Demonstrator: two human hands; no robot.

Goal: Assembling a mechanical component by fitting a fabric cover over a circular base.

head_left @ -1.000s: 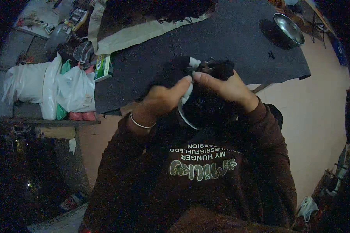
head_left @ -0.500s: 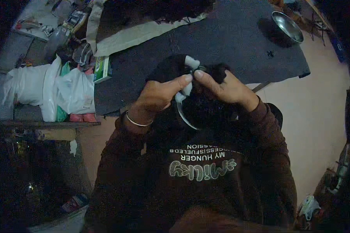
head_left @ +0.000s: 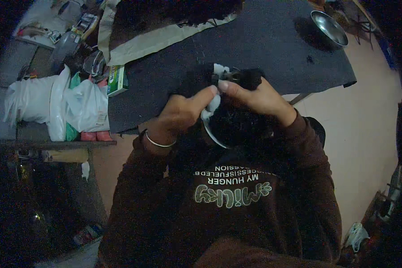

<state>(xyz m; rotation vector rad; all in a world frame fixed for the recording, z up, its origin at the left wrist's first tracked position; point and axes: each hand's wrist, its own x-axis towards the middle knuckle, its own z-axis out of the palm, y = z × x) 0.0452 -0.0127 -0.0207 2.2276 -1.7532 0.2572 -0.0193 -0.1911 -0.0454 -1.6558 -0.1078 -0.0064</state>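
Observation:
In front of my chest, both hands work on a black furry piece (head_left: pixel 241 125) with a white, fluffy-looking strip (head_left: pixel 213 105) along its opening. Thumb and fingers of my left hand (head_left: pixel 181 111) are closed on the strip's edge from the left. My right hand (head_left: pixel 265 100) pinches the same spot from the right, its thumb pressed close to the left thumb. Just above the thumbs shows a small dark, shiny part (head_left: pixel 232 76) that I cannot make out. A thin pale curved edge (head_left: pixel 214 136) runs down from the strip toward my sweatshirt. The fingers beneath are hidden.
A dark grey cloth (head_left: pixel 165 67) covers the table ahead. A steel bowl (head_left: pixel 329 29) stands at its far right. White plastic bags (head_left: pixel 82 105) and a green-and-white box (head_left: pixel 117 81) lie at the left. Dark hairy material (head_left: pixel 178 13) rests on beige cloth at the back.
My right thumb has drawn slightly left and down toward the left thumb, and more of the small dark shiny part shows above it. Both hands keep their hold.

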